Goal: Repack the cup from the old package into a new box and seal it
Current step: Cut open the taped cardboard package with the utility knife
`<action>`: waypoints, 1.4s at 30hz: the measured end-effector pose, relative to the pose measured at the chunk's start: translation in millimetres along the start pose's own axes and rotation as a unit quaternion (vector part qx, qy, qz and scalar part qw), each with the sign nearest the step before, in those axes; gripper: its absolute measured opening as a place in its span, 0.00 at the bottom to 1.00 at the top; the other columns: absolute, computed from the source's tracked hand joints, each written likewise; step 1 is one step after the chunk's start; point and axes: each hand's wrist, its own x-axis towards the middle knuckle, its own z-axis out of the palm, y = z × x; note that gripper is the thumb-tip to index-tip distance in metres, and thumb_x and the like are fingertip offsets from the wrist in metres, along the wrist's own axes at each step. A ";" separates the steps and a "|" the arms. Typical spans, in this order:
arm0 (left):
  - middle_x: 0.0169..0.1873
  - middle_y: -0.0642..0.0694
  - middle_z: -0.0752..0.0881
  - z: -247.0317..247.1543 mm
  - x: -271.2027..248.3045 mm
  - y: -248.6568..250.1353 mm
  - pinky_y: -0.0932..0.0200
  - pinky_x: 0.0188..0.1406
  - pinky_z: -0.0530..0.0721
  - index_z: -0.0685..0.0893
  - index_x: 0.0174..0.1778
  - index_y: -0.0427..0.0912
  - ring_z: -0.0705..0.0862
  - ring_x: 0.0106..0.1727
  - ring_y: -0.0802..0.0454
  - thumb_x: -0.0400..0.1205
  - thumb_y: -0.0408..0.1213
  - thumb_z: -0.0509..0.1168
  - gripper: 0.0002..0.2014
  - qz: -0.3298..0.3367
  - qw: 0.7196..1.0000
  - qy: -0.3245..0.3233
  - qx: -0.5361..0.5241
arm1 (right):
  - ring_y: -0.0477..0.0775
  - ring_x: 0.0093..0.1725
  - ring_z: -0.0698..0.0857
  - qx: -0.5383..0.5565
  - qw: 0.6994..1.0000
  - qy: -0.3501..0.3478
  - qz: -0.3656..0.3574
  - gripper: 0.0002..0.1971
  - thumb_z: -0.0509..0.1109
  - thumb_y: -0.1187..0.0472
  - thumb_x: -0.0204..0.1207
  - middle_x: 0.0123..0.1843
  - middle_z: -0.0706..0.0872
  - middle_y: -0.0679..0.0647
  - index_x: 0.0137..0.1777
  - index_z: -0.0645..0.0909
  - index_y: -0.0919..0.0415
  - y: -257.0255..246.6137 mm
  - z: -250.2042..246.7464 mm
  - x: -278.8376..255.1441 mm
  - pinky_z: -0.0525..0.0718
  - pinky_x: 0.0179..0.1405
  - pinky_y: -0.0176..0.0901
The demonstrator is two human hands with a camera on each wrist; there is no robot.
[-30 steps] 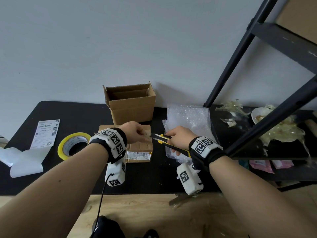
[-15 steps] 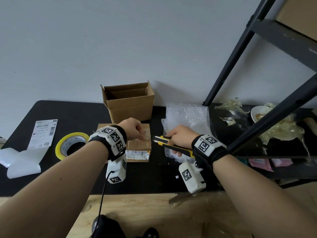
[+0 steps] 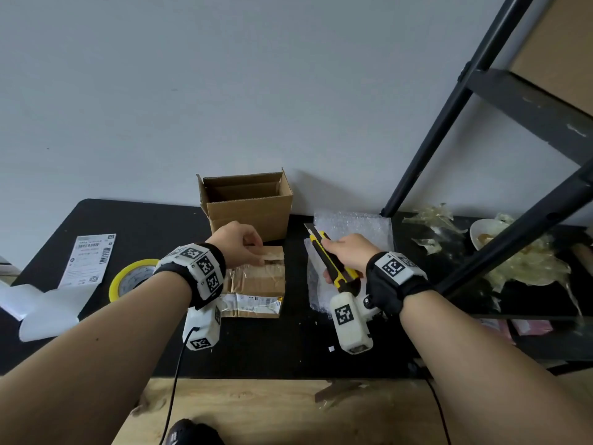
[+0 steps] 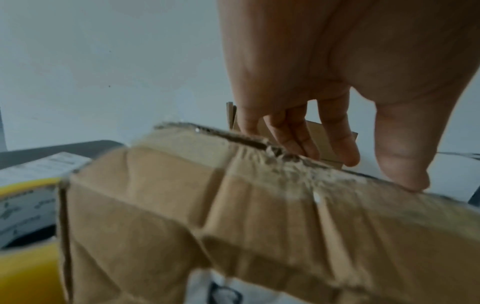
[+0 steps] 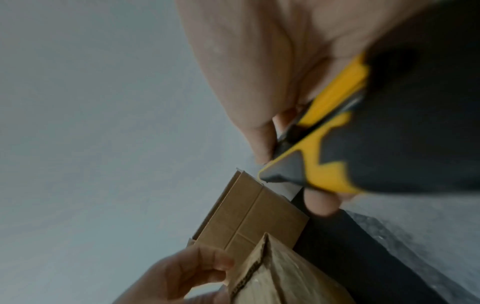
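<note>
The old package (image 3: 256,285), a worn taped cardboard box, lies on the black table (image 3: 288,348). My left hand (image 3: 258,256) pinches its raised top flap (image 4: 246,201), thumb on the torn edge and fingers behind it. To the right, my right hand (image 3: 340,252) grips a yellow and black utility knife (image 3: 330,264) over the bubble wrap, with the blade pointing away from me. The new box (image 3: 250,213) stands open against the wall behind the package. No cup shows in any view.
A bubble wrap sheet (image 3: 356,228) lies right of the boxes. A yellow tape roll (image 3: 128,281), a shipping label (image 3: 91,258) and white backing paper (image 3: 48,303) sit at the left. A black shelf frame (image 3: 481,155) and crumpled tape scraps (image 3: 526,264) fill the right.
My right hand drew the knife off the package to the right and turned the blade to point away. My left hand stayed on the package and now holds its flap up.
</note>
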 end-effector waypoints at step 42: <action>0.42 0.49 0.82 -27.2 2.2 -25.1 0.59 0.42 0.76 0.83 0.54 0.44 0.81 0.45 0.51 0.84 0.58 0.53 0.23 -0.069 0.988 -0.022 0.137 | 0.54 0.27 0.78 0.005 0.999 -0.005 -0.045 0.11 0.54 0.66 0.83 0.38 0.81 0.59 0.62 0.71 0.65 -59.2 24.7 9.6 0.76 0.24 0.41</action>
